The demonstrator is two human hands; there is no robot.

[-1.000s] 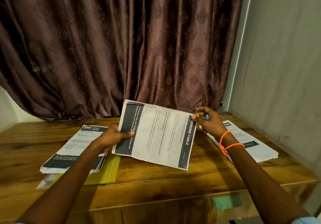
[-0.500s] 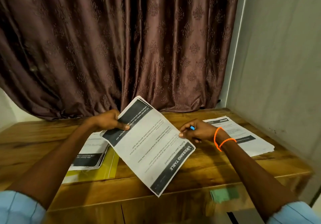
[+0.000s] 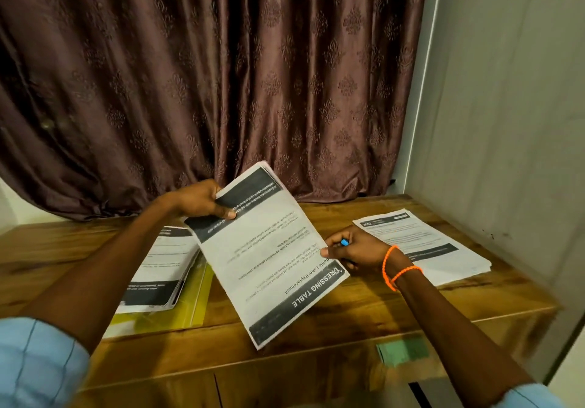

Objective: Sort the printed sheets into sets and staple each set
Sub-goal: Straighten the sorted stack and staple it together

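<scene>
A set of printed sheets [image 3: 269, 258] headed "DRESSING TABLE" is held tilted above the wooden table [image 3: 348, 319], its heading upside down to me. My left hand [image 3: 202, 200] pinches its far top corner. My right hand [image 3: 354, 249] closes on the sheet's right edge, and a small blue object [image 3: 344, 242], seen only as a tip, sits in that hand. What the blue object is cannot be told.
A stack of printed sheets [image 3: 158, 271] lies at the left on a yellow folder [image 3: 190, 309]. Another stack [image 3: 424, 246] lies at the right by the grey wall [image 3: 506, 122]. A brown curtain [image 3: 205, 75] hangs behind. A green patch [image 3: 402, 349] marks the table front.
The held set has turned from lying crosswise to standing lengthwise. My left hand went up and away from me, and my right hand came nearer along the sheet's edge.
</scene>
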